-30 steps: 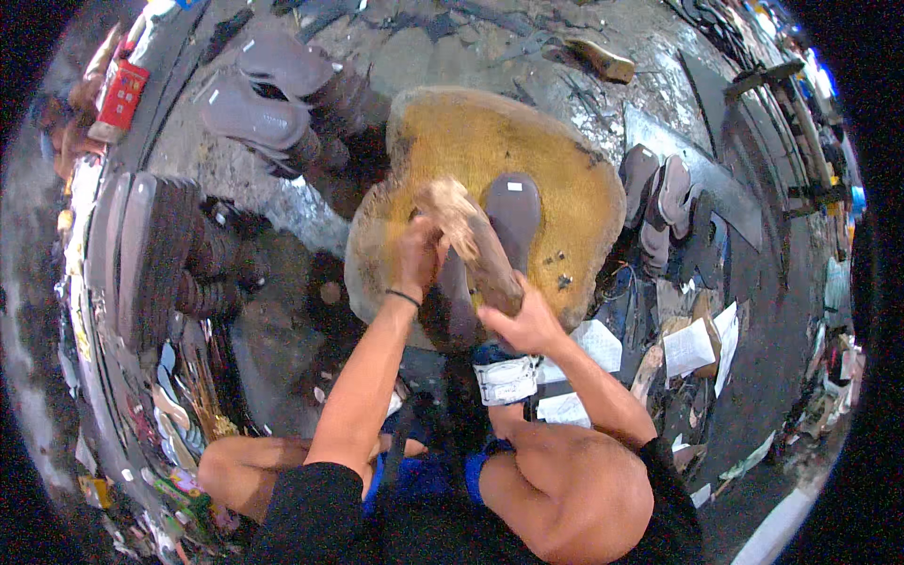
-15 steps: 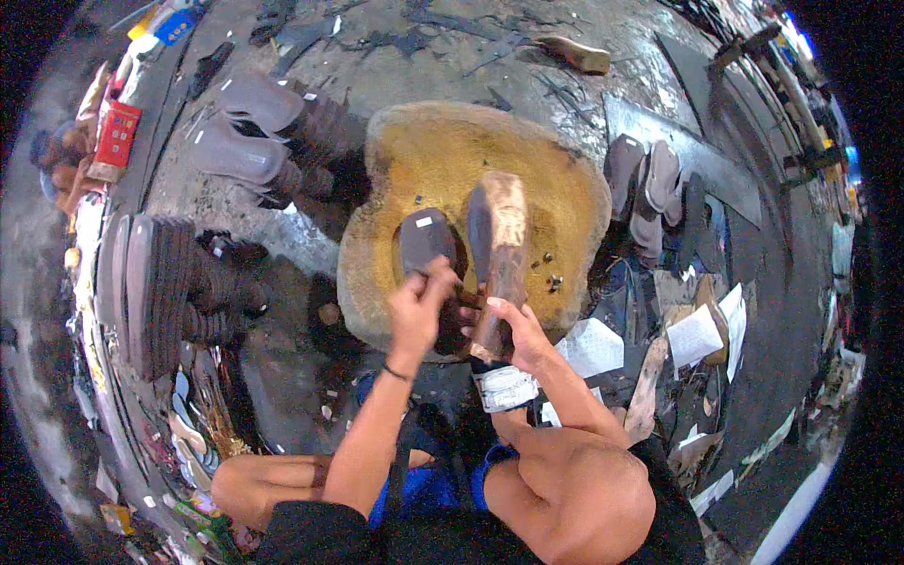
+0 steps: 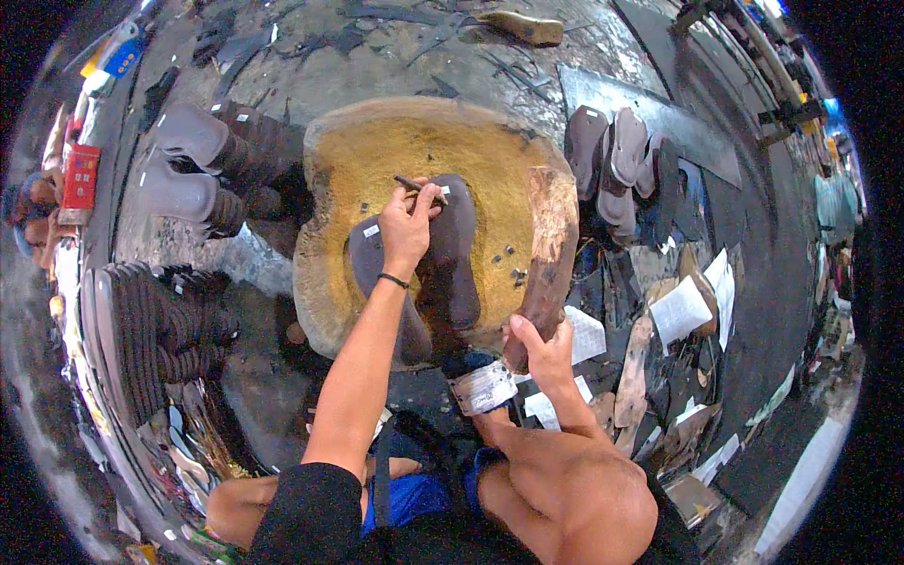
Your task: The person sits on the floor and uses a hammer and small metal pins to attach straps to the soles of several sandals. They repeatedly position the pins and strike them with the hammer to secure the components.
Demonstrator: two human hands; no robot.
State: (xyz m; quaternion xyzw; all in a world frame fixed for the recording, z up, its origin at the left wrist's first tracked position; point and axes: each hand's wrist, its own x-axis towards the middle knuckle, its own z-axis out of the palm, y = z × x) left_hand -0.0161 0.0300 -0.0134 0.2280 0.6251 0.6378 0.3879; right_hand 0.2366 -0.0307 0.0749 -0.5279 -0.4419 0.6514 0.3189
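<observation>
My left hand (image 3: pixel 409 226) is closed round a short dark punch-like rod (image 3: pixel 411 184), held over the far end of a dark brown shoe sole (image 3: pixel 460 235). A second dark sole (image 3: pixel 365 259) lies to its left, partly covered by my forearm; both have a small white label. My right hand (image 3: pixel 544 347) grips the near end of a worn wooden club (image 3: pixel 551 240), which reaches away over the right edge of the block. Under the soles stands a broad wooden block (image 3: pixel 377 141) with a yellowish top.
Small dark bits (image 3: pixel 508 252) lie on the block. Stacked soles stand to the left (image 3: pixel 127 330) and far left (image 3: pixel 184 188), with more soles (image 3: pixel 626 155) at the right. Papers (image 3: pixel 680 315) and scraps litter the right floor. A wooden piece (image 3: pixel 527 28) lies at the back.
My left hand has moved away from me to the far end of the right sole. My right hand has swung the club rightward, off that sole. The view has shifted too.
</observation>
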